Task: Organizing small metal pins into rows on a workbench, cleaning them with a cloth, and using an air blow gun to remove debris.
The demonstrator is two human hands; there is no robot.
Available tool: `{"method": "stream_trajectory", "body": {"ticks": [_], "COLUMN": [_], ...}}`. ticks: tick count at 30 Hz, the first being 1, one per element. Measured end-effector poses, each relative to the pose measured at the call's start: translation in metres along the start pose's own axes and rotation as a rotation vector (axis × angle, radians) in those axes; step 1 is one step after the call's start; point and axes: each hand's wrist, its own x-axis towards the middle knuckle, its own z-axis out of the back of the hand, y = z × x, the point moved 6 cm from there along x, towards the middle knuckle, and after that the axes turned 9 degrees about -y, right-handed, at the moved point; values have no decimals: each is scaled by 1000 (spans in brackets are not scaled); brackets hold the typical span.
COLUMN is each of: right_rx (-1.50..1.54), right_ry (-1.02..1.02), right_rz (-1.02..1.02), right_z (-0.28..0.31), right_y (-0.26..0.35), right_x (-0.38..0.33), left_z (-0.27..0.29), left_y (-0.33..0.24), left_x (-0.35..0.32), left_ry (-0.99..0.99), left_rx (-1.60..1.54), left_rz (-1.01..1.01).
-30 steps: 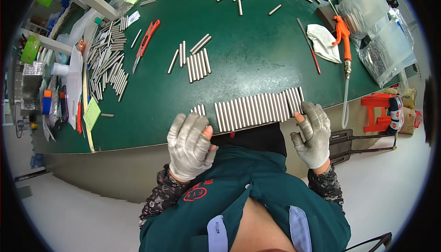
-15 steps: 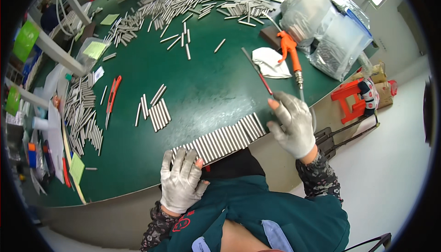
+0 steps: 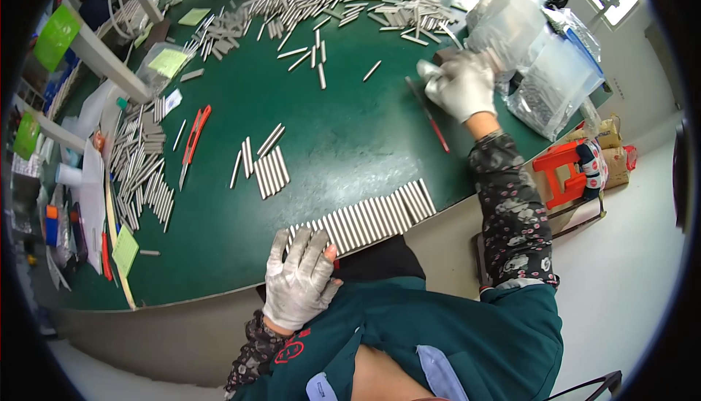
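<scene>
Along the near edge of the table lies a row of short metal rods, set side by side. My left hand, in a whitish glove with bare thumb tip, rests at the row's left end, its fingers stretched over the rods there. My right hand, also gloved, is at the far right, over the spot where a white cloth and an orange air gun lay. Its fingers are partly hidden and blurred, so whether it grips anything is unclear. A thin red-handled tool lies just left of that forearm.
A small group of rods and a red utility knife lie left of centre. Loose rods heap at the back, more at the left. Clear plastic bags stand at the right edge, beyond which is an orange stool.
My right hand has moved from beside the row's right end, away from me, to the cloth and air gun, both now covered from view. My left hand stays on the row. The view has shifted slightly.
</scene>
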Motion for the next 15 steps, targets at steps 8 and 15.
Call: {"method": "stream_trajectory", "body": {"ticks": [8, 15], "right_rx": [912, 786], "right_ry": [98, 543], "right_rz": [845, 787], "right_z": [97, 58], "right_y": [133, 189], "right_x": [-81, -135], "left_z": [9, 10], "left_y": [4, 3], "left_x": [-3, -7], "left_ry": [-106, -124], "left_rx": [-52, -57], "left_rz": [15, 29]}}
